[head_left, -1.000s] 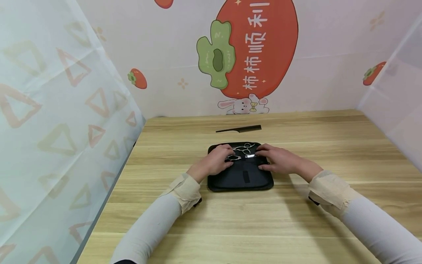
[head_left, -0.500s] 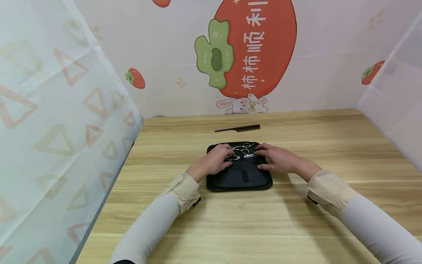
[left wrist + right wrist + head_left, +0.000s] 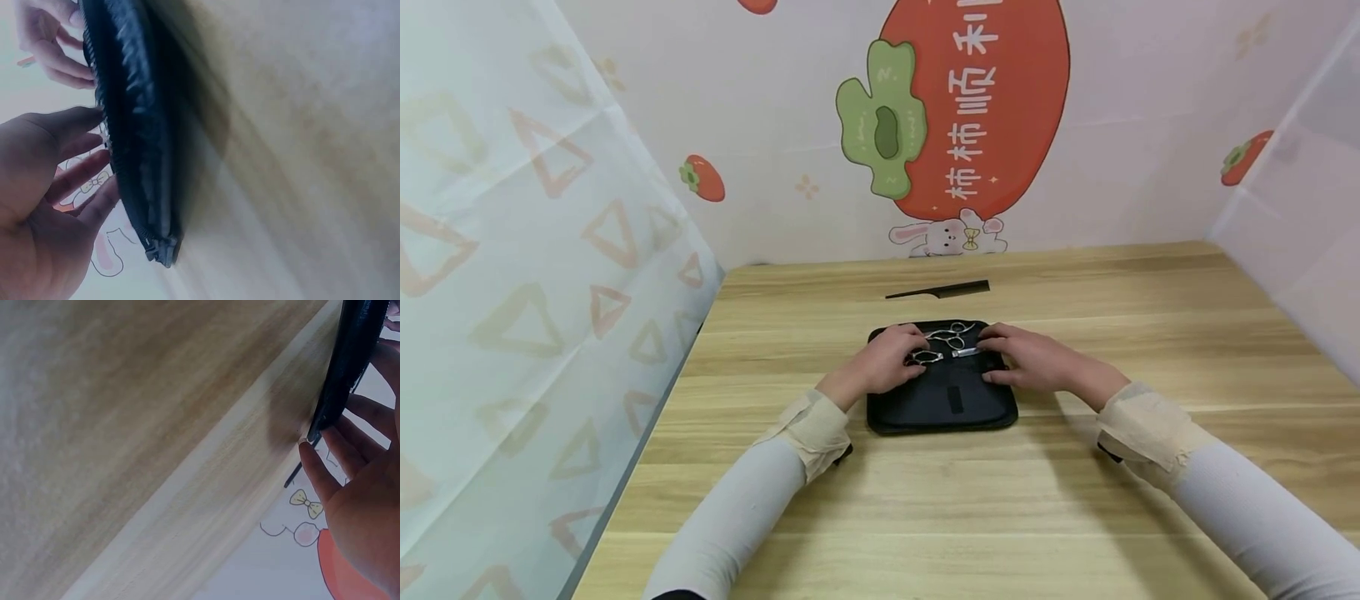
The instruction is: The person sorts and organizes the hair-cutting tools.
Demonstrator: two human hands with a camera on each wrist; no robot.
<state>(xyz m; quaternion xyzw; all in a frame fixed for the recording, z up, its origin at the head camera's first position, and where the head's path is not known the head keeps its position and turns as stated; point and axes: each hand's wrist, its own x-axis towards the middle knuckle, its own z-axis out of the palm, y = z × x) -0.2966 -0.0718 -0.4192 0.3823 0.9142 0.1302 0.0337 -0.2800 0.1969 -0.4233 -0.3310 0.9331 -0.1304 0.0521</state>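
Observation:
A black zip case (image 3: 943,408) lies flat on the table, with silver hair scissors (image 3: 955,337) on its upper half. Below them shows another silver finger loop (image 3: 927,357), and a short bright metal piece (image 3: 966,352) lies to its right. My left hand (image 3: 889,360) rests on the case's left side, fingers lightly bent, partly hiding the metal tools. On the right side my right hand (image 3: 1032,358) touches the case with spread, relaxed fingers. In the left wrist view the case's zipper edge (image 3: 119,169) runs beside my left fingertips. The right wrist view has my right fingers (image 3: 322,472) at the case's corner.
A black tail comb (image 3: 962,289) lies behind the case on the wooden table (image 3: 925,517). A printed cloth backdrop (image 3: 767,125) rises at the table's back edge, and another sheet (image 3: 490,350) hangs along the left side.
The head view has tilted and shifted slightly. Both hands, the case and the comb keep the same places relative to each other.

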